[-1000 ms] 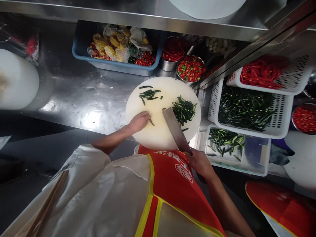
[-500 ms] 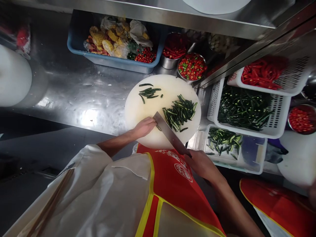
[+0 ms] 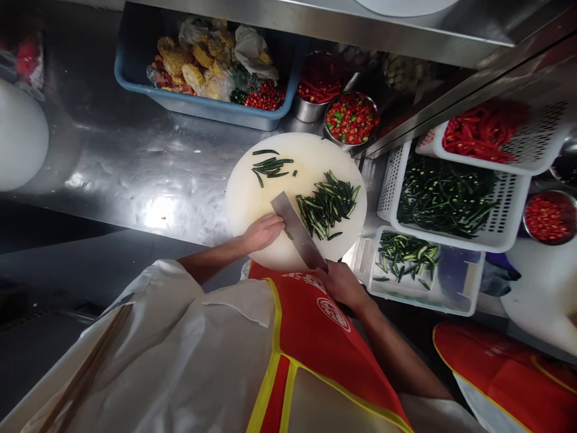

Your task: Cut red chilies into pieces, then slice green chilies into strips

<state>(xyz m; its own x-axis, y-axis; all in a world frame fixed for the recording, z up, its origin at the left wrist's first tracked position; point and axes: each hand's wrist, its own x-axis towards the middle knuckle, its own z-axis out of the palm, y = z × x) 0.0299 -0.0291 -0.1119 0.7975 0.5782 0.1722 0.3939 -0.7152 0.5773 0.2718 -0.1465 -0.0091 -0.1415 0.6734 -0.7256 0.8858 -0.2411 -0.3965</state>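
Note:
A round white cutting board (image 3: pixel 252 195) lies on the steel counter. My right hand (image 3: pixel 340 282) grips the handle of a cleaver (image 3: pixel 295 228), whose blade lies across the board beside a pile of cut green chilies (image 3: pixel 327 204). My left hand (image 3: pixel 262 231) rests curled on the board right against the blade, pinching a chili I can barely see. A few whole green chilies (image 3: pixel 270 167) lie at the board's far side.
A blue tub (image 3: pixel 202 108) of corn and vegetables sits behind. Steel bowls of red chilies (image 3: pixel 351 117) stand past the board. At right are white baskets of green chilies (image 3: pixel 446 192) and red chilies (image 3: pixel 482 135), and a clear tray (image 3: pixel 451 282). A person's red apron (image 3: pixel 505 373) shows bottom right.
The cleaver swung left from the chili pile to my left hand's fingers. My right hand drew in toward the board's near edge. My left hand shifted slightly right.

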